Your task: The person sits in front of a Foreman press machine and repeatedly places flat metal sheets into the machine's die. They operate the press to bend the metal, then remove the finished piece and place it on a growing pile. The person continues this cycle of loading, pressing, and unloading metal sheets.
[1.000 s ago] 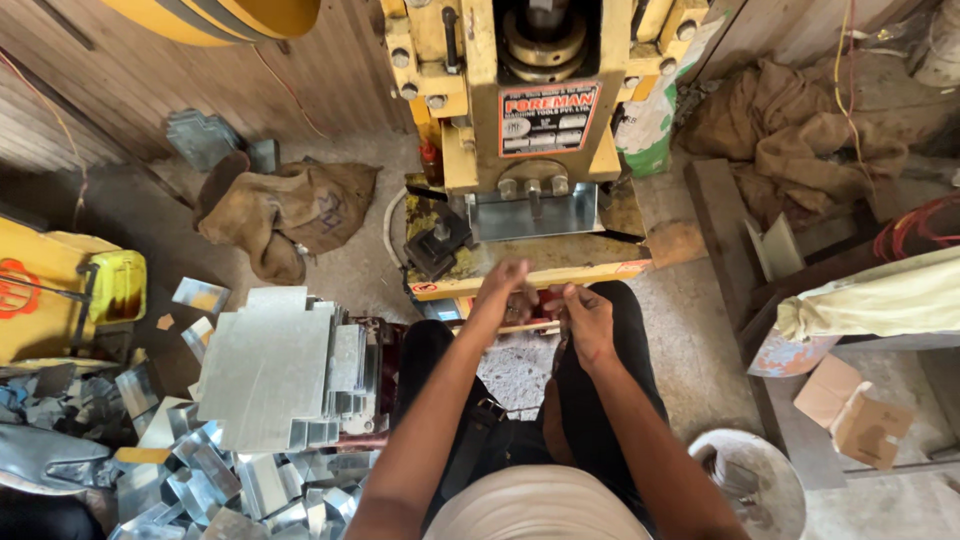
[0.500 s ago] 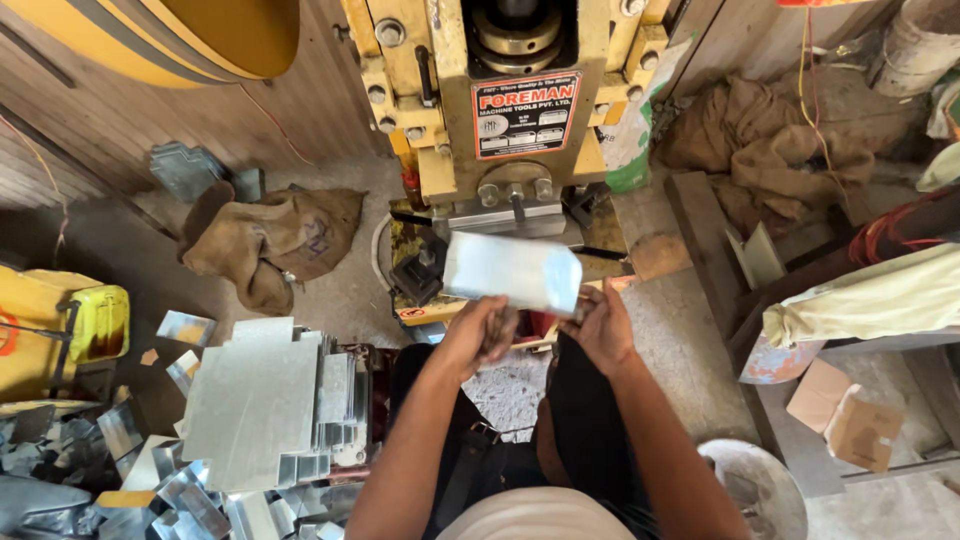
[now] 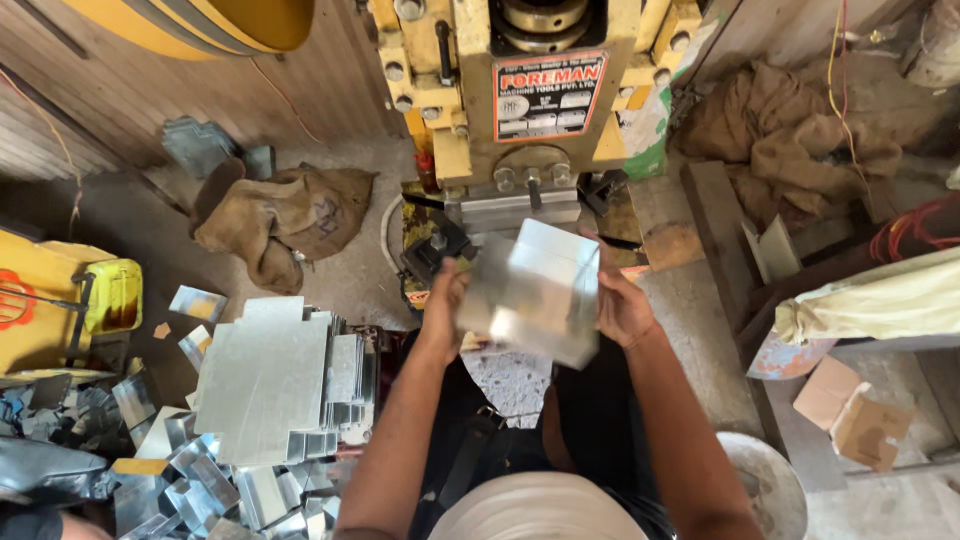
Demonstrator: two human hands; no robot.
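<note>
I hold a shiny folded sheet-metal piece [image 3: 535,290] up in front of me with both hands. My left hand [image 3: 443,305] grips its left edge and my right hand [image 3: 617,303] grips its right edge. The piece is blurred and tilted, box-like in shape. Just beyond it stands a yellow press machine [image 3: 520,90] with a steel die block [image 3: 520,208] at its base.
A stack of flat metal sheets [image 3: 265,375] lies at my left, with several bent offcuts [image 3: 200,490] below it. Burlap sacks [image 3: 285,215] lie on the floor at left and right. A yellow container [image 3: 110,295], a white bucket [image 3: 770,485] and cardboard scraps [image 3: 850,415] sit around.
My hands have lifted from the low wooden bar near the die, raising the metal piece and turning it closer to the camera. The view has shifted slightly forward.
</note>
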